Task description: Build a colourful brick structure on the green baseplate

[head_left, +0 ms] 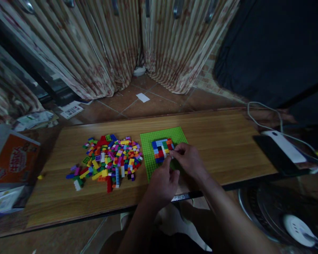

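Observation:
A green building-block baseplate [145, 141] lies on the wooden table, bearing a low block of coloured toy bricks [161, 145] in blue, red, white, yellow and orange. My right hand [188, 159] is at the right front corner of these bricks, thumb and fingertips pinched together. Whatever is between them is too small to make out. My left hand [163, 183] comes in from the front, its index finger stretched out to the front edge of the bricks and its thumb apart. Nothing shows in its grasp. Left of the baseplate spreads a loose pile of mixed bricks [119, 151].
A lone yellow brick [40, 176] lies at the table's left. An orange and white box [13, 158] stands beyond that end. On the right are a white power strip [283, 146] and its cable [281, 120]. Striped curtains [106, 46] hang behind the table [217, 134].

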Demonstrator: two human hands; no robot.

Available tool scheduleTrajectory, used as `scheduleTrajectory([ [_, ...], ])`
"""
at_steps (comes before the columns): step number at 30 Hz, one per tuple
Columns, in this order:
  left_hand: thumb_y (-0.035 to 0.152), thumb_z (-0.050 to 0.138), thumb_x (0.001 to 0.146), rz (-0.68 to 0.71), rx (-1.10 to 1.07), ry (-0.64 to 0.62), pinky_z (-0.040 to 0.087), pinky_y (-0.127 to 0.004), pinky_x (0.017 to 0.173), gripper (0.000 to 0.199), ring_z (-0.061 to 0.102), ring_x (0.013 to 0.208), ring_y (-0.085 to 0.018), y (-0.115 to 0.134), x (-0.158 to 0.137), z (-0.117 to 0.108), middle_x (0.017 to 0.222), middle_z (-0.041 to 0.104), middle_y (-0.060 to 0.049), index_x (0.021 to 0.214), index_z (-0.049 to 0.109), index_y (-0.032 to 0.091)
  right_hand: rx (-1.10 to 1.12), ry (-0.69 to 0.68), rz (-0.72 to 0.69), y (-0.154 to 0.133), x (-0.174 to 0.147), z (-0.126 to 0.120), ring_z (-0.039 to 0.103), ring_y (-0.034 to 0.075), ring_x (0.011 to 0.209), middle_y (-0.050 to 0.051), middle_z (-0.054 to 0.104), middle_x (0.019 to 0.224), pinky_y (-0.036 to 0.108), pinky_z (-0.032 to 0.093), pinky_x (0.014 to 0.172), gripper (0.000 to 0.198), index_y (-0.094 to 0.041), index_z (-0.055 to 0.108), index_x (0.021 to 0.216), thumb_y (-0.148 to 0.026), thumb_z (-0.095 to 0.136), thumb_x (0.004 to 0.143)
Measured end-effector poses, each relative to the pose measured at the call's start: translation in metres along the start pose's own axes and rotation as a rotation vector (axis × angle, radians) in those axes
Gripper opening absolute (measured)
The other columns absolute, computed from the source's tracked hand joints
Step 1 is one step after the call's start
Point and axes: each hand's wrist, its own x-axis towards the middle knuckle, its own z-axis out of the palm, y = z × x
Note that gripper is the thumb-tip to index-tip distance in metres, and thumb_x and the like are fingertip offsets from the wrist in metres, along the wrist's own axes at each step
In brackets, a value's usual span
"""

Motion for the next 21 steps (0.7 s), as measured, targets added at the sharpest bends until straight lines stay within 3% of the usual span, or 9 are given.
scheduleTrajectory([
  [5, 0.029, 0.045, 0.087, -0.014, 0.120, -0.011, 0.048, -0.031, 0.069, 0.060, 0.061, 0.069, -0.019, 0.000, -0.003, 0.004, 0.076, 0.066, -0.003, 0.144, 0.031, 0.015, 0.049, -0.028, -0.028, 0.005, 0.001, -0.002, 0.056, 0.015, 0.060, -0.001, 0.061, 0.062, 0.027, 0.040, 0.057, 0.023, -0.020, 0.060, 0.065, -0.039, 0.067, 0.073],
  [8, 0.028, 0.044, 0.087, -0.021, 0.150, -0.002, 0.046, -0.030, 0.067, 0.060, 0.060, 0.068, -0.018, 0.004, -0.005, 0.005, 0.076, 0.066, -0.003, 0.144, 0.030, 0.015, 0.235, -0.009, 0.040, 0.010, 0.002, -0.010, 0.049, 0.012, 0.050, -0.004, 0.055, 0.054, 0.025, 0.036, 0.050, 0.031, -0.020, 0.057, 0.063, -0.048, 0.067, 0.073],
  [11, 0.029, 0.043, 0.088, -0.044, 0.166, 0.016, 0.045, -0.029, 0.065, 0.058, 0.060, 0.068, -0.018, 0.011, -0.007, 0.005, 0.076, 0.067, -0.005, 0.143, 0.032, 0.014, 0.407, 0.106, 0.091, 0.012, 0.004, -0.023, 0.040, 0.009, 0.043, -0.006, 0.045, 0.046, 0.024, 0.031, 0.046, 0.040, -0.020, 0.050, 0.056, -0.051, 0.061, 0.078],
  [14, 0.029, 0.042, 0.088, -0.058, 0.184, 0.050, 0.045, -0.031, 0.062, 0.054, 0.060, 0.065, -0.020, 0.017, -0.008, 0.006, 0.074, 0.067, -0.005, 0.140, 0.037, 0.013, 0.444, 0.256, 0.037, 0.007, 0.006, -0.032, 0.036, 0.007, 0.045, -0.006, 0.043, 0.046, 0.023, 0.029, 0.046, 0.042, -0.020, 0.047, 0.053, -0.048, 0.062, 0.080],
  [18, 0.030, 0.041, 0.090, 0.002, 0.134, 0.211, 0.046, -0.031, 0.062, 0.045, 0.059, 0.061, -0.018, 0.021, -0.011, 0.007, 0.071, 0.066, -0.003, 0.132, 0.045, 0.016, 0.484, 0.317, -0.017, -0.006, 0.001, -0.031, 0.040, 0.008, 0.047, -0.005, 0.046, 0.050, 0.023, 0.030, 0.046, 0.038, -0.019, 0.052, 0.056, -0.046, 0.064, 0.080],
  [21, 0.029, 0.041, 0.092, 0.188, -0.011, 0.391, 0.048, -0.027, 0.063, 0.032, 0.060, 0.062, -0.014, 0.024, -0.016, 0.005, 0.071, 0.065, -0.001, 0.119, 0.054, 0.018, 0.456, 0.253, -0.028, -0.020, -0.007, -0.021, 0.042, 0.008, 0.048, -0.005, 0.048, 0.052, 0.022, 0.033, 0.046, 0.034, -0.019, 0.055, 0.059, -0.044, 0.066, 0.079],
])
